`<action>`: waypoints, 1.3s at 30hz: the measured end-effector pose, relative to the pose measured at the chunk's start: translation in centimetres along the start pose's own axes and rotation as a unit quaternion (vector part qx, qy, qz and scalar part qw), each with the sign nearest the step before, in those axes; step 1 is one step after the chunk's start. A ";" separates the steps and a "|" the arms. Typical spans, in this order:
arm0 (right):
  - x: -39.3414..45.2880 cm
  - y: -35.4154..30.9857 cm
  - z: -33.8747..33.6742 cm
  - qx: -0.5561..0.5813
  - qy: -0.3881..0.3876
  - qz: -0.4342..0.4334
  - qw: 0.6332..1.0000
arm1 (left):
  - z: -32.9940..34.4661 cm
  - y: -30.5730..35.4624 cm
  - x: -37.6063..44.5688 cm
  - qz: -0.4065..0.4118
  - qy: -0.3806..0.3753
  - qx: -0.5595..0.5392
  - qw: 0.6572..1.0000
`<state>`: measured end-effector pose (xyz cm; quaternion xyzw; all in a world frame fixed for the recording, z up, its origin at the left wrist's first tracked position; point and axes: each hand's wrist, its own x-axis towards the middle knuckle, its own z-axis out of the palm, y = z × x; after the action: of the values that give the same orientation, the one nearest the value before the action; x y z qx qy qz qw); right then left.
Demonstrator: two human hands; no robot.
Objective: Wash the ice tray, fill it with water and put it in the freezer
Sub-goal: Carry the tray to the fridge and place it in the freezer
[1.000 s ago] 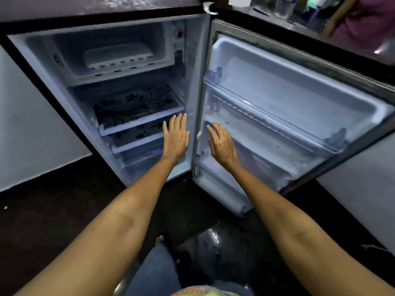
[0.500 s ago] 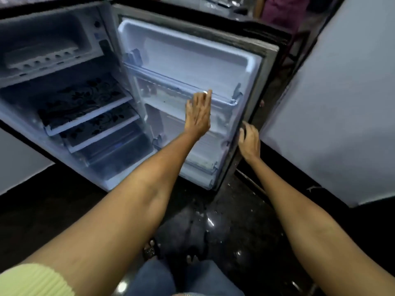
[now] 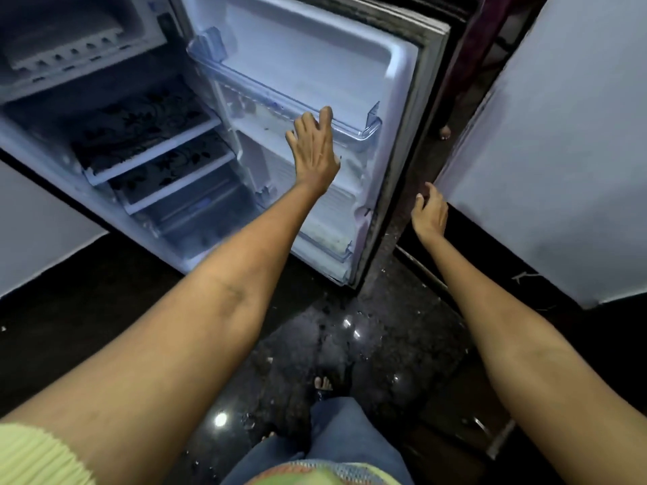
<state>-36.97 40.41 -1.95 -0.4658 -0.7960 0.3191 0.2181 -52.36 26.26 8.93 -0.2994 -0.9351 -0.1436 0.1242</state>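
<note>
Since the fridge door is the biggest thing to move here, that's where the effort should go: it's swung wide open and my guess is the step in hand is shutting it. The freezer compartment sits up and far to the left of both hands, and the ice tray looks to be lying in it already, a bit blurry though. Left hand is spread flat, fingers straight, holding nothing, fingertips at the clear door shelf. Right hand is loose and empty just beyond the door's outer edge. I'd push from that edge, gently, so the water doesn't slosh.
</note>
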 end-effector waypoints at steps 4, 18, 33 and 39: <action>-2.4 -0.5 1.3 0.004 -0.013 -0.004 1.000 | -0.4 -4.4 -2.4 -0.002 0.048 -0.008 0.999; -11.9 -16.1 7.9 0.022 -0.188 -0.296 0.936 | -5.1 -24.3 -11.5 -0.155 0.077 -0.100 0.980; -20.6 -39.3 24.9 -0.024 -0.431 -0.360 0.827 | -8.5 -40.5 -13.0 -0.304 -0.070 -0.113 0.943; -18.8 -46.3 32.9 -0.061 -0.417 -0.431 0.798 | -8.3 -46.0 -5.6 -0.361 -0.147 -0.089 0.917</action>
<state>-77.18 -2.93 6.95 0.0914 -0.9461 0.3067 -0.0491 -74.08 -15.35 5.94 0.0311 -0.9705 -0.2161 -0.1021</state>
